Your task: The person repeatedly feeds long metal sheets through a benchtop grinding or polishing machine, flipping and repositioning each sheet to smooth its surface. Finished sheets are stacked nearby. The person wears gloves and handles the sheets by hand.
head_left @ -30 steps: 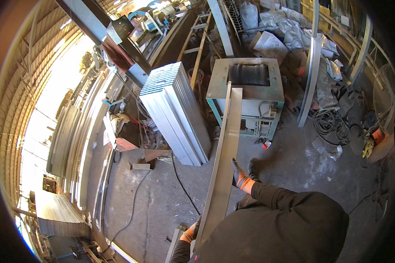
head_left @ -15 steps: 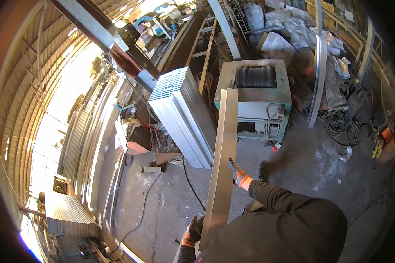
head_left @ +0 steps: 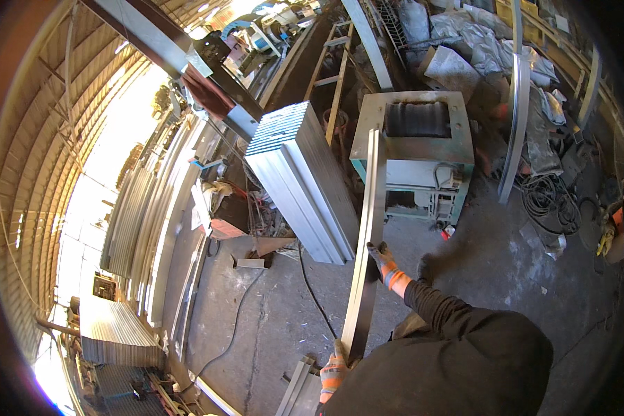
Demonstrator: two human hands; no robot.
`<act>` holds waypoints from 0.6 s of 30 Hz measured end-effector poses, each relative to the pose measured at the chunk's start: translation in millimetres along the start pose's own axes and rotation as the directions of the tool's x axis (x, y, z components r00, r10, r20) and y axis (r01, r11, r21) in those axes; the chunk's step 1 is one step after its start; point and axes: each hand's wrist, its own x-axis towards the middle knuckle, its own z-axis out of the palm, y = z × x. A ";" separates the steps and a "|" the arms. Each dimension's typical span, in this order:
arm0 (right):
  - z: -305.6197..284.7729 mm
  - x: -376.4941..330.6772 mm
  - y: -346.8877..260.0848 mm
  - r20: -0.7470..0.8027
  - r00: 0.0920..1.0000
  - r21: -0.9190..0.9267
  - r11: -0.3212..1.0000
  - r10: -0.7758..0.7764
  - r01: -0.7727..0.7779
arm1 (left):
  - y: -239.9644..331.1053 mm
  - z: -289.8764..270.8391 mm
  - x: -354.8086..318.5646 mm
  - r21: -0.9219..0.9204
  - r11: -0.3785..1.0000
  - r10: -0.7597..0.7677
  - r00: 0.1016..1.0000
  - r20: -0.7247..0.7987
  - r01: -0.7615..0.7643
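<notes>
A long, bent metal profile (head_left: 369, 260) stands tilted in front of me, its far end rising before the green-grey machine (head_left: 412, 139). My right hand (head_left: 387, 264), in a dark and orange glove, grips the profile's right edge near mid-length. Lower down, my left hand (head_left: 333, 373), gloved alike, holds the near end, with the fingers partly hidden. Just left of the profile, a bundle of similar silvery profiles (head_left: 301, 191) leans at a slant. Beside my left hand, another metal piece (head_left: 298, 388) lies low at the bottom edge.
Black cables (head_left: 237, 320) run across the grey floor (head_left: 215, 333). Stacks of long metal sheets (head_left: 128, 229) line the left. A steel post (head_left: 516, 128) stands at right, near a coiled hose (head_left: 549, 202). A wooden ladder (head_left: 331, 73) lies behind the bundle.
The profile has turned about its length and now shows a narrower face. My left hand has shifted right onto its near end. The whole view has swung slightly left.
</notes>
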 end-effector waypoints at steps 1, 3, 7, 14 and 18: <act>-2.0 6.8 -1.1 -0.069 0.996 -0.052 0.997 -0.061 0.057 | 2.4 5.2 0.6 0.130 0.990 -0.053 0.998 0.032 0.049; -6.4 16.5 1.7 -0.208 0.978 -0.140 0.990 0.001 -0.030 | -0.4 11.5 4.9 0.230 0.973 0.052 0.994 -0.097 -0.028; -15.4 22.4 16.2 -0.073 0.996 -0.217 0.975 -0.058 0.041 | -16.6 16.6 2.1 0.279 0.959 -0.012 0.987 -0.159 0.057; -8.3 -3.7 -22.7 -0.199 0.964 -0.601 0.799 -0.178 0.024 | -37.3 33.0 13.7 -0.193 0.977 -0.143 0.947 -0.288 0.089; -15.7 44.7 -111.6 0.030 0.898 -0.979 0.169 -0.440 0.115 | -8.5 51.0 84.6 -0.210 0.972 -0.128 0.986 -0.111 0.102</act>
